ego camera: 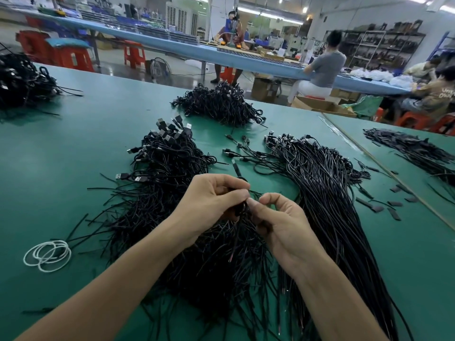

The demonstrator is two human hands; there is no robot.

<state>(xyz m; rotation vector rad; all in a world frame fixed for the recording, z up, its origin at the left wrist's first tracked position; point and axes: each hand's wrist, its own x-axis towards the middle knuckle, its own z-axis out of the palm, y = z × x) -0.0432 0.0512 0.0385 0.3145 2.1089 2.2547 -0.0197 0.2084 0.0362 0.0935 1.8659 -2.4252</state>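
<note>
Left hand (211, 200) and right hand (278, 222) both pinch black cable (242, 207), held above cable heap (216, 262) on green desk (61, 156).

Both bare forearms reach in from the near edge and converge mid-scene. The left hand (211, 200) has its fingers curled, with the thumb pinching a black cable (237, 170). Just right of it, the right hand (279, 223) curls too. Its thumb tip meets the left thumb at the cable, forefinger hooked above.
</note>
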